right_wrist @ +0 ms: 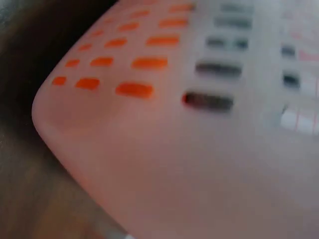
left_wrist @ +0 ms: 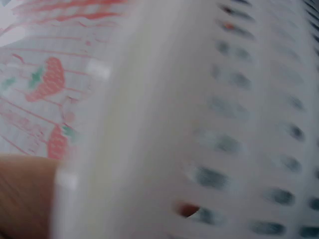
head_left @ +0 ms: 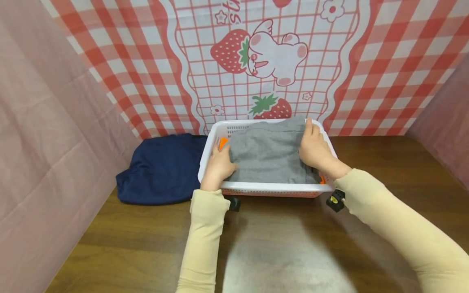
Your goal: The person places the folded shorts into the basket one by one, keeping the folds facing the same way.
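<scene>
A folded grey cloth garment (head_left: 265, 152) lies in a white perforated plastic basket (head_left: 271, 187), its far edge up at the back rim. My left hand (head_left: 220, 165) reaches inside the left wall and holds the cloth's left edge, thumb toward the garment. On the opposite side, my right hand (head_left: 315, 146) grips the cloth's right edge near the far corner, fingertips by the back rim. The left wrist view shows the basket wall (left_wrist: 144, 124) up close, with part of the left hand (left_wrist: 25, 194). In the right wrist view, the basket's corner (right_wrist: 149, 164) hides the right hand.
A navy blue cloth (head_left: 161, 169) lies on the wooden table (head_left: 278, 244), left of the basket. Orange things (head_left: 223, 142) show inside the basket at both ends. Behind it hangs a red-checked strawberry cloth (head_left: 146, 61); pink curtains (head_left: 55, 122) stand at both sides.
</scene>
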